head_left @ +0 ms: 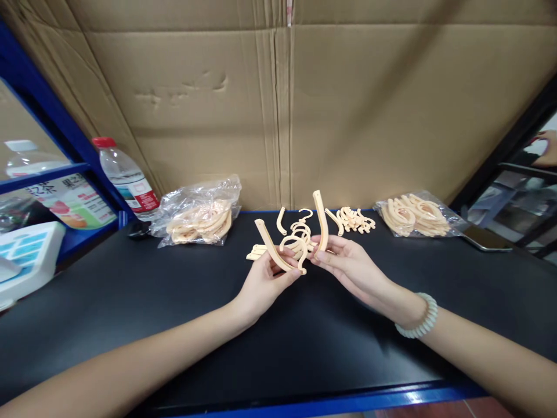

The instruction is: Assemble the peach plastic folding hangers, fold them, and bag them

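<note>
Head view: both forearms are stretched forward over the black table (287, 360) and converge near its middle; the hands are raised just in front of the loose pieces.
Left hand (264, 283): turned inward, thumb extended to the right; thumb and fingers are closed in a pinch around the left wooden strip (270, 247).
Left strip axis: slanted, one end pointed up and to the left, the other curved down and right to the thumb tip.
Hook (304, 253): its lower end is seen at the strip's right end; whether the two are joined cannot be told.
Right hand (354, 267): reached in from the right, fingers bent toward the left; the lower part of the right wooden strip (321, 217) is gripped between thumb and fingers.
Right strip axis: nearly upright, top leaned slightly left, lower end bent toward the left hand.
Bracelet (432, 316): worn on the right wrist.
Loose pieces: small hooks (354, 219) are heaped beyond the right hand; a short curved piece (282, 222) is placed behind the left.
Bags: wooden parts are held in a left bag (202, 220) and a right bag (415, 215).
Edges: a bottle (128, 180) is stood at the left, before a cardboard wall (195, 104).
</note>
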Demonstrator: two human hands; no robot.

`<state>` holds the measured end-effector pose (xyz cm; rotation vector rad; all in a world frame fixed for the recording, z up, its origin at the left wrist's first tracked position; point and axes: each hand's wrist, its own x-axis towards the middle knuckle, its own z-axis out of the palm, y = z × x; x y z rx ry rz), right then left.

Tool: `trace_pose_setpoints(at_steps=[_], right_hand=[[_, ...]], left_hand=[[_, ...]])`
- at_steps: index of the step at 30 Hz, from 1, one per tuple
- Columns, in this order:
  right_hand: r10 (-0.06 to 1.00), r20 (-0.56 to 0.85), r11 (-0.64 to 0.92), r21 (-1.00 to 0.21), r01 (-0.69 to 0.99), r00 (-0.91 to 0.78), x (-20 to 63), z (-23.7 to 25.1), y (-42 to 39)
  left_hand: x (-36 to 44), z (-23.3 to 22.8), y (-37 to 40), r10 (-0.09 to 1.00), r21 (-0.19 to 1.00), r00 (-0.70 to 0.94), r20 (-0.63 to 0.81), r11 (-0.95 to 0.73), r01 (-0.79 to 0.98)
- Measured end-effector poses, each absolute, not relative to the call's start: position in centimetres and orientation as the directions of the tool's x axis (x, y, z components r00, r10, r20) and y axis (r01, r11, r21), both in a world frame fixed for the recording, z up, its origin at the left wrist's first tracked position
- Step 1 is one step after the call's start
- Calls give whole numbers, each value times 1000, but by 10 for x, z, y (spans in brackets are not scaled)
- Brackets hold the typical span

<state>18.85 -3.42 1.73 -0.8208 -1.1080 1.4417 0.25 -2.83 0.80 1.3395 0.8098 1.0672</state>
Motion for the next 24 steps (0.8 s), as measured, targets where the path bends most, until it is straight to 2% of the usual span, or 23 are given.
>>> trace_pose_setpoints(at_steps=[6, 15, 24], right_hand=[[953, 82, 40, -988, -148, -292, 188, 8, -31], [935, 123, 99, -991, -88, -333, 189, 7, -30], [955, 115, 97, -992, -80, -273, 187, 9, -31]], left_hand=[[3, 10, -29, 931, 982, 333, 151, -103, -157], [1, 5, -26, 911, 976, 377, 169, -100, -196], [2, 6, -25, 912, 979, 379, 157, -95, -178]])
